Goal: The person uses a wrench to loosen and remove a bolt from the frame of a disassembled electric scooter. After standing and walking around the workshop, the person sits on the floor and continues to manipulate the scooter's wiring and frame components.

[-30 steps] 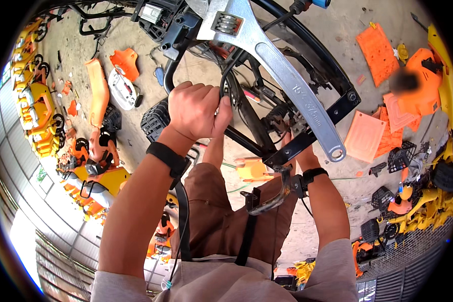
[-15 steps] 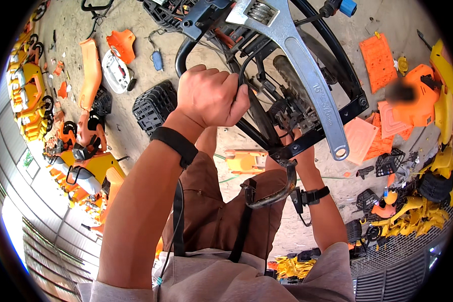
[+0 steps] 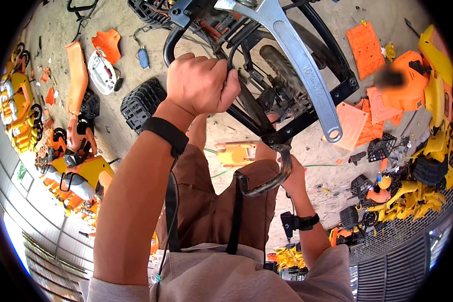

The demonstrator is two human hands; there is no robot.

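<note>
My left hand [image 3: 199, 83] is wrapped in a fist round a black tubular frame [image 3: 247, 121], which looks like part of a small scooter or cart. Across the frame's upper part lies a large silver adjustable wrench [image 3: 304, 70], neither hand on it. Under the tubes show a black tyre [image 3: 282, 65] and cables. A worn, curved metal bar [image 3: 269, 187] sticks out from the frame's near end. Beside that bar is my right hand [image 3: 293, 177], partly behind it, its fingers hidden.
Orange panels [image 3: 365, 50] and a black crate [image 3: 142, 103] lie on the concrete floor. To the left stand several yellow and orange vehicles [image 3: 15, 123]. Yellow plastic parts [image 3: 412, 201] are heaped at the right. An orange part [image 3: 235, 153] sits between my legs.
My right hand has drawn back toward me from beneath the frame to beside the curved bar. The left hand keeps its grip. The whole view has shifted slightly.
</note>
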